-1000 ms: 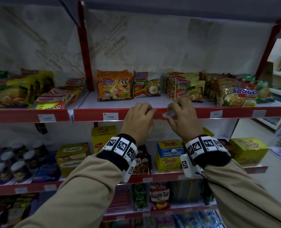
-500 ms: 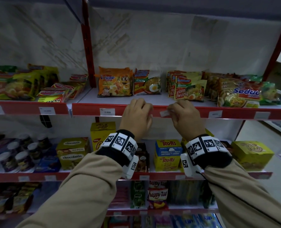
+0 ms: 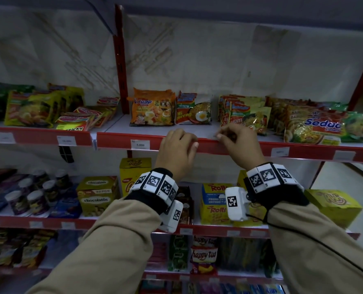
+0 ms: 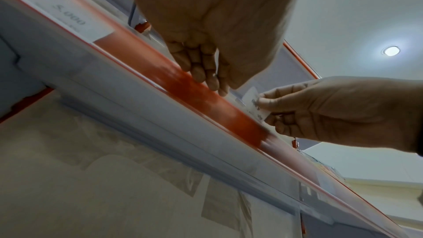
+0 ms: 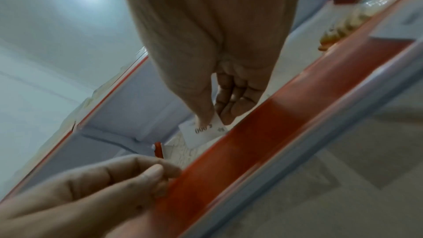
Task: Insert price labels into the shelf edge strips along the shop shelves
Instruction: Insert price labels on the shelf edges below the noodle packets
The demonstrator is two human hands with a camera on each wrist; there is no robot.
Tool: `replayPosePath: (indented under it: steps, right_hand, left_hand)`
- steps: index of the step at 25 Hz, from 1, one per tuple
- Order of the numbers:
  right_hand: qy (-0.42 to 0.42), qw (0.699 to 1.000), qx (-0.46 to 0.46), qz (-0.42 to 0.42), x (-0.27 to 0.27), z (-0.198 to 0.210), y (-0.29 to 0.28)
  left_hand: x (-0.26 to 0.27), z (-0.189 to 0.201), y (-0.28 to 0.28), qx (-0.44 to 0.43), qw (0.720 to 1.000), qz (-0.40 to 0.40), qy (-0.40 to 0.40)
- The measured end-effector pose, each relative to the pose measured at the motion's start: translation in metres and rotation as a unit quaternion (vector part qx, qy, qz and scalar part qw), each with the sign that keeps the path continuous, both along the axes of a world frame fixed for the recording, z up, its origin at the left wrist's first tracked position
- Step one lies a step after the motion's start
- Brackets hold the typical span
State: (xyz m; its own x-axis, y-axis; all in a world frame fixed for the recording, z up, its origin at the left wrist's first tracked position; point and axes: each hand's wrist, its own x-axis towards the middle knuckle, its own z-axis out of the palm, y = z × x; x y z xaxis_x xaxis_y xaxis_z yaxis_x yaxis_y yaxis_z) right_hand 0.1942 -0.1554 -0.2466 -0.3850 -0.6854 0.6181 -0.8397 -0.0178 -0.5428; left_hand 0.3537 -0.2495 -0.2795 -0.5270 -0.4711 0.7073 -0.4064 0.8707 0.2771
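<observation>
Left hand (image 3: pixel 177 149), fingers (image 4: pixel 201 71) curled and holding nothing, rests knuckles-up on the red edge strip (image 3: pixel 116 141) at the shelf's front edge. Just right, the right hand (image 3: pixel 237 143) pinches a white price label (image 5: pixel 203 131) at the strip's top edge.

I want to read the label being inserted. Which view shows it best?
The right wrist view: the price label faces the camera, digits legible, pinched by the right hand above the red edge strip. The left wrist view shows it smaller, partly covered by fingers. The head view shows barely a sliver.
</observation>
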Motion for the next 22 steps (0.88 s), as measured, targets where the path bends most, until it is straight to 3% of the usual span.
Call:
replayPosePath:
  steps: [2,5,8,13,16,18,20,22]
  right_hand:
    - [-0.154,0.986,-0.049,0.044,0.008,-0.006,-0.001]
    - [-0.386,0.906,-0.097,0.146,0.025,-0.015,-0.005]
    - [-0.428,0.881,-0.105,0.169,0.035,-0.019,-0.009]
    - [-0.277,0.952,-0.076,0.106,0.037,-0.024,-0.006]
    - [-0.064,0.993,-0.077,0.065,0.03,-0.016,-0.002]
    - [0.068,0.996,-0.043,0.037,0.024,-0.009,-0.002]
    - [0.1,0.994,-0.035,0.018,0.02,-0.006,-0.002]
    - [0.052,0.996,-0.071,0.009,0.018,-0.006,-0.002]
  left_hand:
    - [-0.001,0.0,0.0,0.009,1.0,-0.004,0.013]
    - [-0.002,-0.001,0.0,0.013,0.999,-0.009,0.031]
    - [-0.004,-0.003,0.0,0.013,0.999,-0.006,0.035]
    - [-0.005,-0.004,-0.004,0.007,0.999,-0.008,0.035]
    - [-0.003,-0.003,-0.007,-0.013,1.0,-0.009,0.015]
    - [-0.002,-0.002,-0.008,-0.024,1.0,-0.007,-0.002]
    - [0.0,-0.001,-0.007,-0.03,0.999,-0.008,-0.011]
    - [0.002,0.0,-0.007,-0.029,0.999,-0.015,-0.009]
